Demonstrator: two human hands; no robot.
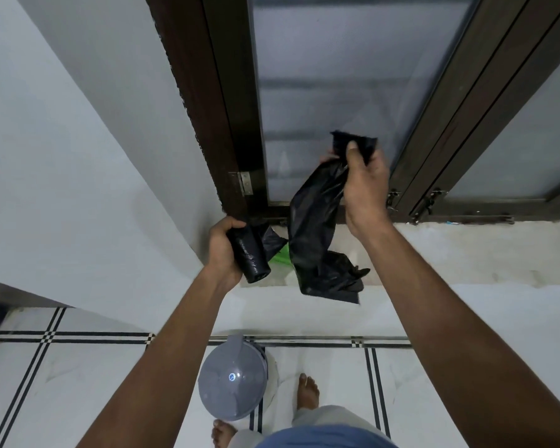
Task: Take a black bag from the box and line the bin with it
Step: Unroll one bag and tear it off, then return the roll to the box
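1. The left hand [222,250] is wrapped tight around a roll of black bags [249,257], held out in front at chest height.
2. The right hand [366,185], raised higher, pinches the top edge of a loose black bag [314,234] between thumb and fingers.
3. That bag hangs down crumpled between the two hands, its lower end trailing back toward the roll.
4. Something green [280,255] shows just behind the bag; I cannot tell what it is.
5. Behind stands a dark-framed window [236,124].
6. Down on the tiled floor [434,383], the grey lidded bin [233,379] sits by the person's bare feet.
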